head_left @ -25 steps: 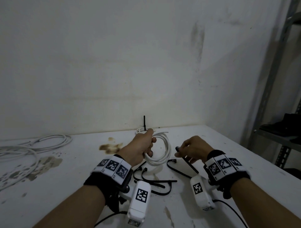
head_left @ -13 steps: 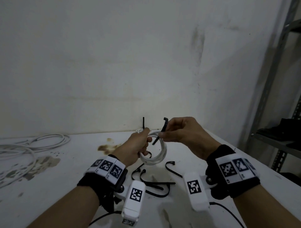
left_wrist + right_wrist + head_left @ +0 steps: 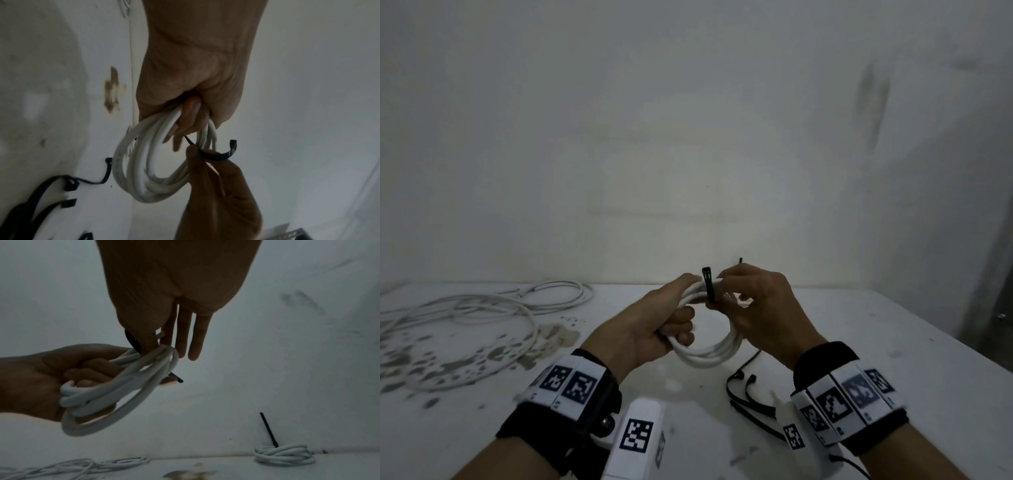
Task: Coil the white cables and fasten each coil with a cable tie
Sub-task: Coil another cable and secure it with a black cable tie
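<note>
My left hand [image 3: 681, 318] grips a small coil of white cable [image 3: 709, 354] and holds it upright above the table. My right hand [image 3: 726, 294] pinches a black cable tie [image 3: 709, 284] against the top of the coil, with the tie's head sticking up. In the left wrist view the cable tie [image 3: 218, 155] curves around the strands of the coil [image 3: 144, 162], held by the right thumb and finger. In the right wrist view the coil [image 3: 115, 394] hangs from the left hand [image 3: 41, 378], and the tie's tail [image 3: 176, 378] pokes out behind it.
Loose white cables [image 3: 482, 318] lie on the left of the white table [image 3: 893, 377]. Several spare black ties [image 3: 746, 394] lie under my right wrist. A tied coil [image 3: 284, 454] with an upright tie tail sits by the wall. Metal shelving [image 3: 996, 274] stands at the right.
My right hand lifted a black tie off the table and brought it to the top of the coil. The left hand raised the coil slightly and kept its grip.
</note>
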`<action>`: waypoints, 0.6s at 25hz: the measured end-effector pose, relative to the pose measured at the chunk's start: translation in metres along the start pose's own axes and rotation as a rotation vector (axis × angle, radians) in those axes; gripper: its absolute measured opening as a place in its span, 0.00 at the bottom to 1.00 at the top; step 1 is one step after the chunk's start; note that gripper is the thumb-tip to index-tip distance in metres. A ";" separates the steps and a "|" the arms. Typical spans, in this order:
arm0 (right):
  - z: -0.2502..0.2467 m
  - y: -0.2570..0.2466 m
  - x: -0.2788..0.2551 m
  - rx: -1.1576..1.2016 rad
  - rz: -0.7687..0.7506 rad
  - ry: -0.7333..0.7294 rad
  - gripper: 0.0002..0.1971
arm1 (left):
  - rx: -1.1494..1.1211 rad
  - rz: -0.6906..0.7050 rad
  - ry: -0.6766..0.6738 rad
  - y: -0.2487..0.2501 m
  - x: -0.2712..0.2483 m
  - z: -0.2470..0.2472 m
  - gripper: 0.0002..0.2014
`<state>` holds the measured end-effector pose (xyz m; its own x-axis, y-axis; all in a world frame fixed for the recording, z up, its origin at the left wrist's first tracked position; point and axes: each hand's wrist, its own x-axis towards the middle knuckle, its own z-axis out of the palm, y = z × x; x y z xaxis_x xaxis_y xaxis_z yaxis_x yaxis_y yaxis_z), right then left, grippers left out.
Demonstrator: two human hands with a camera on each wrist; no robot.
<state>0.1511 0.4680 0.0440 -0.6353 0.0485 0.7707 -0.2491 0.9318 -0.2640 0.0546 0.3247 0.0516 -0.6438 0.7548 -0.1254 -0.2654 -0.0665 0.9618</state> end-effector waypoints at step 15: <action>0.082 -0.080 0.047 0.377 0.344 0.219 0.03 | 0.286 0.504 0.423 0.021 -0.012 -0.090 0.10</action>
<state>0.0813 0.3659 0.0533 -0.5698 0.4382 0.6953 -0.3238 0.6579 -0.6800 -0.0081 0.2559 0.0516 -0.8769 0.3562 0.3227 0.2984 -0.1230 0.9465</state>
